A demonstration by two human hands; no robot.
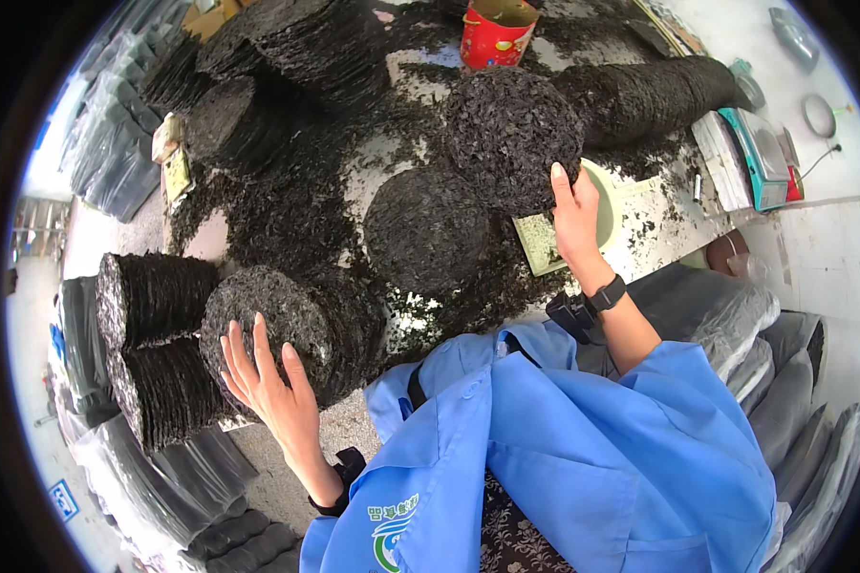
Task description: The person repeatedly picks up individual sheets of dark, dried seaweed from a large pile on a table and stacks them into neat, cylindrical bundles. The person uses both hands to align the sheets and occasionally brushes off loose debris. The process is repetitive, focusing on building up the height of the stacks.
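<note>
My right hand [577,222] grips the near right edge of a round, dark dried seaweed cake [511,134]. Its thumb lies on top and the other fingers are mostly hidden. Just left of that cake and slightly lower, another round seaweed cake [422,231] lies flat among loose flakes. With fingers spread, my left hand [275,387] rests against the face of a stack of seaweed cakes [272,310] at the table's near left. Behind my right hand, a pale green plastic scoop or dish [609,205] is partly covered.
Two more stacks [162,296] stand at the left edge, with tall stacks [306,57] behind. A long roll of cakes [650,100] lies far right beside a red bucket [497,36]. A teal scale [753,158] stands at right. Plastic-wrapped dark bundles [693,296] flank the table.
</note>
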